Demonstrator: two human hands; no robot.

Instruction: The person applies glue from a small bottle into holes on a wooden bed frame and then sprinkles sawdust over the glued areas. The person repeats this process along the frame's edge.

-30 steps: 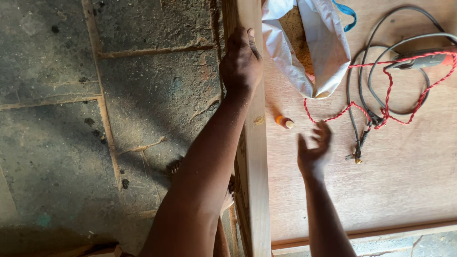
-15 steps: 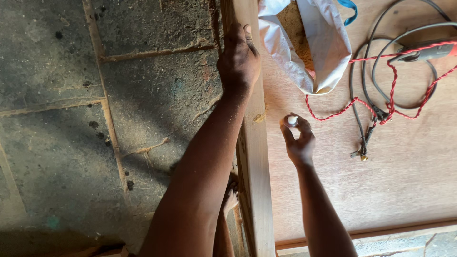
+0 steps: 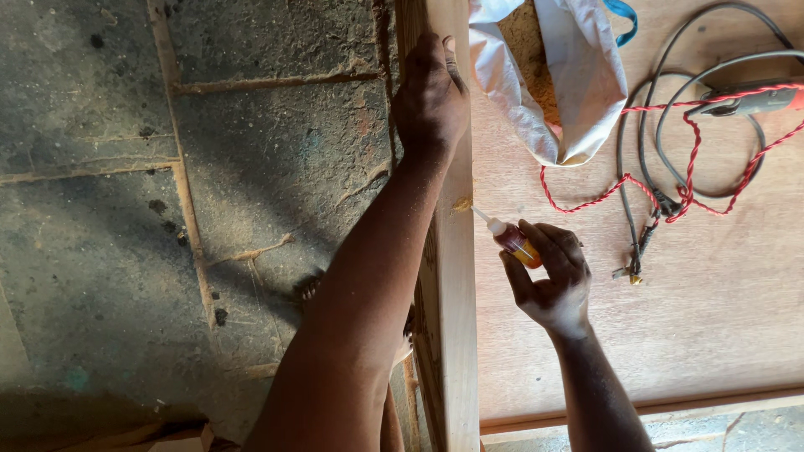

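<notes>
left hand (image 3: 431,96) clasps the top of an upright wooden plank (image 3: 452,276), fingers wrapped over its edge. right hand (image 3: 548,276) grips a small glue bottle (image 3: 512,240), nozzle touching a sawdust-filled spot on the plank's edge. white bag (image 3: 569,92) and coiled cables (image 3: 687,159) lie on the plywood sheet (image 3: 712,318).

A woodworking workshop: plywood sheet (image 3: 670,318), timber plank (image 3: 448,335), tool cables (image 3: 670,125).

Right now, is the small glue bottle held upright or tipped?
Tipped. The right hand holds the small glue bottle nearly flat, with its thin nozzle pointing left at a yellowish spot on the wooden plank.
</notes>
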